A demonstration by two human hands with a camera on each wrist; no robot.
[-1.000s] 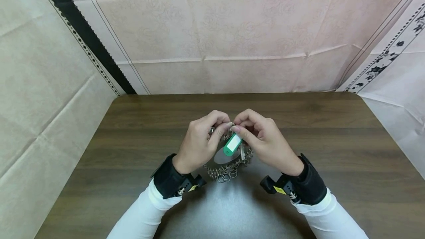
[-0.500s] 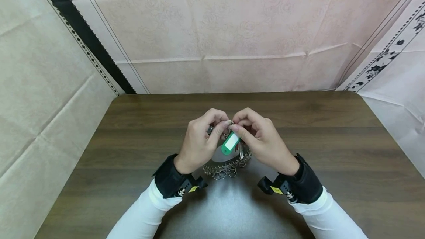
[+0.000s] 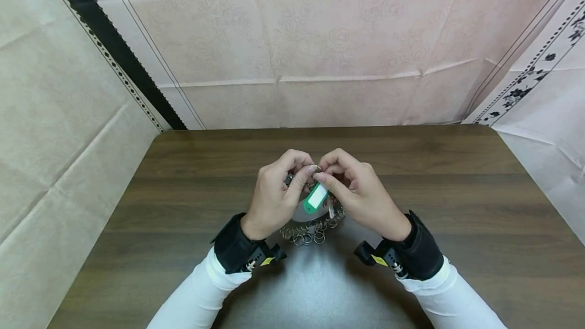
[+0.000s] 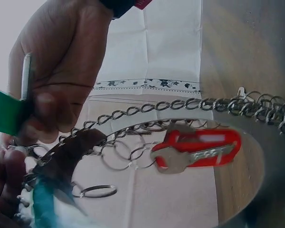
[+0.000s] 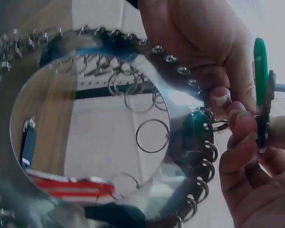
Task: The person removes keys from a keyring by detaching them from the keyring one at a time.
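Head view: left hand (image 3: 274, 197) and right hand (image 3: 361, 194) meet above bench (image 3: 457, 192), fingertips pinching key ring (image 3: 316, 170); green tag (image 3: 316, 198) hangs below.
Left wrist view: chain (image 4: 180, 104) edges mirror disc (image 4: 237, 190), red tag (image 4: 199, 148) reflected.
Right wrist view: both grips clenched on ring.

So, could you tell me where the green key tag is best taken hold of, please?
Take the green key tag by its flat plastic body, thumb and finger on the two broad faces, coming from the lower free end. Its top end sits at the ring chain, crowded by the left hand and right hand.
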